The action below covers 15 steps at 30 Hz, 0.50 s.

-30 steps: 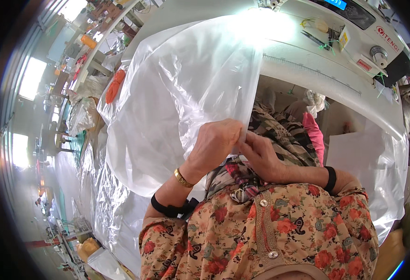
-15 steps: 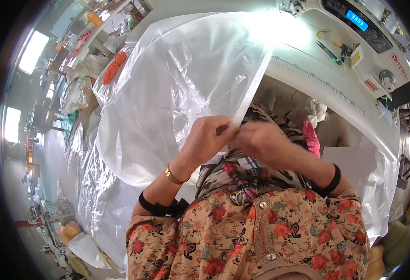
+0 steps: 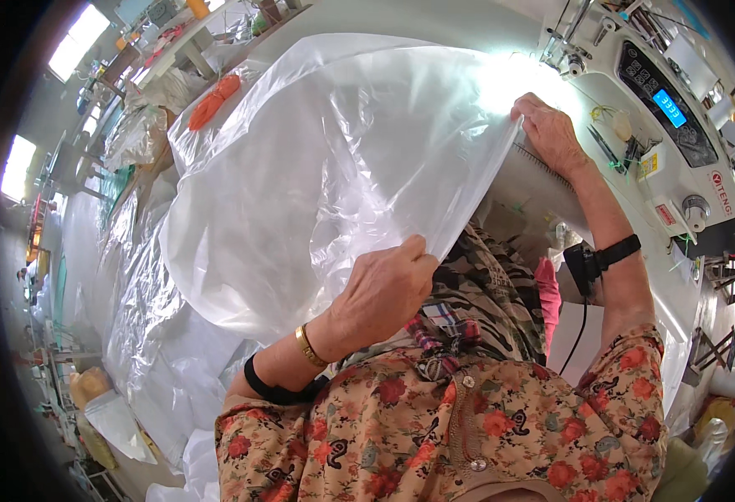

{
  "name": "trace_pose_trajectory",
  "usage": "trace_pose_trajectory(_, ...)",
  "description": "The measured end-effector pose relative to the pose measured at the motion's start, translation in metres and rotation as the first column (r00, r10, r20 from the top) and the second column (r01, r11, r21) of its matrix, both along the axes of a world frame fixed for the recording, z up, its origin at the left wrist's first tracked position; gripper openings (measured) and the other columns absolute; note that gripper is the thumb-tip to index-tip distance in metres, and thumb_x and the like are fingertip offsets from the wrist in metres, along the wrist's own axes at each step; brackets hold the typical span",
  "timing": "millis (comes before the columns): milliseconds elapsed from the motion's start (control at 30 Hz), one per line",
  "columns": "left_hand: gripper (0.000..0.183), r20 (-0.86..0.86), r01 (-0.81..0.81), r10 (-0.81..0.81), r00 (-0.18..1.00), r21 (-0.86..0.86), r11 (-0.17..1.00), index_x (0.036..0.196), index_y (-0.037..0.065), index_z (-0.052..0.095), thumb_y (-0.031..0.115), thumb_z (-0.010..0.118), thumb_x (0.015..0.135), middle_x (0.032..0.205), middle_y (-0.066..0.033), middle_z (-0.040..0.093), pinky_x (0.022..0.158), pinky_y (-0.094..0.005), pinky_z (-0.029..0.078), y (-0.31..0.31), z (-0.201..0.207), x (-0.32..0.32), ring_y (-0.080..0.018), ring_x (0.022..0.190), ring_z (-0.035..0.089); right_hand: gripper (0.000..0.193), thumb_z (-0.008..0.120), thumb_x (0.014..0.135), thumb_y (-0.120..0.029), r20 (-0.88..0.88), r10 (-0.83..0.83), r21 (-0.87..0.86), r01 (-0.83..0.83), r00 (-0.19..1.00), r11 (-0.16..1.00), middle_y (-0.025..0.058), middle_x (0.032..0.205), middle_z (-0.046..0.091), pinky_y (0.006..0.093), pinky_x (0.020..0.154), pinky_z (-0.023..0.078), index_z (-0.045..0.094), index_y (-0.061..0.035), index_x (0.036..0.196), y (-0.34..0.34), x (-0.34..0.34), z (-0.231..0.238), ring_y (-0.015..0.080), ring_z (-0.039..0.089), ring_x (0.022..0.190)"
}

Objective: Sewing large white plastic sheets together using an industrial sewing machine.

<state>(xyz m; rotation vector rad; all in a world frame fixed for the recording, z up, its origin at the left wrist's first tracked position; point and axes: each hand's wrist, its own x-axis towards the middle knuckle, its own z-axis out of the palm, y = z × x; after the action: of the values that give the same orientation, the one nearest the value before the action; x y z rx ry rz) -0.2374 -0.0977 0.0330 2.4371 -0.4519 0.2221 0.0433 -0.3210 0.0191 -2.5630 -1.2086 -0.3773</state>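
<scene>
A large sheet of clear plastic film (image 3: 284,184) spreads over the table to my left and in front of me. My left hand (image 3: 388,284) is closed on its edge near my lap, fingers pinched together. Farther off, my right hand (image 3: 547,134) grips the same edge close to the bright lamp of the sewing machine (image 3: 673,125). Between both hands the edge runs in a fairly straight, slanting line. The right fingertips are partly washed out by the glare.
Tweezers or snips (image 3: 606,146) and a bit of green thread lie by the machine's base. An orange bundle (image 3: 214,102) rests at the film's far left side. Crumpled plastic (image 3: 137,293) hangs down on the left. A pink cloth (image 3: 547,301) shows beside my lap.
My right hand has moved from beside my left hand out to the film's edge near the lamp. My left hand has shifted slightly down and nearer. The edge is now held at two spread points.
</scene>
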Motion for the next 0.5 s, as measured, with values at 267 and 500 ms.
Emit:
trace_pose_trajectory(267,0.022,-0.042,-0.062,0.062,0.997,-0.013,0.998,0.103,0.000,0.062,-0.001,0.059,0.081,0.083,-0.0119,0.056,0.060,-0.0380,0.047,-0.004,-0.009,-0.014,-0.0309,0.069,0.059,0.020,0.037,0.096,-0.019,0.041,0.059,-0.034,-0.058,0.997,0.998,0.0087,0.096,0.058,0.0426,0.072,0.049,0.053,-0.0080,0.096,0.006,0.011,0.000,0.0291,0.063,0.078)
trace_pose_trajectory(500,0.060,0.026,-0.089,0.090,0.996,-0.040,0.995,0.139,-0.004,0.042,-0.006,0.055,0.081,0.083,-0.0133,0.056,0.059,-0.0380,0.047,-0.001,-0.022,-0.023,-0.0294,0.066,0.057,0.019,0.040,0.095,-0.022,0.023,-0.004,-0.083,0.006,1.000,0.997,0.0083,0.098,0.056,0.0430,0.073,0.049,0.054,-0.0089,0.098,0.012,0.015,-0.002,0.0295,0.062,0.080)
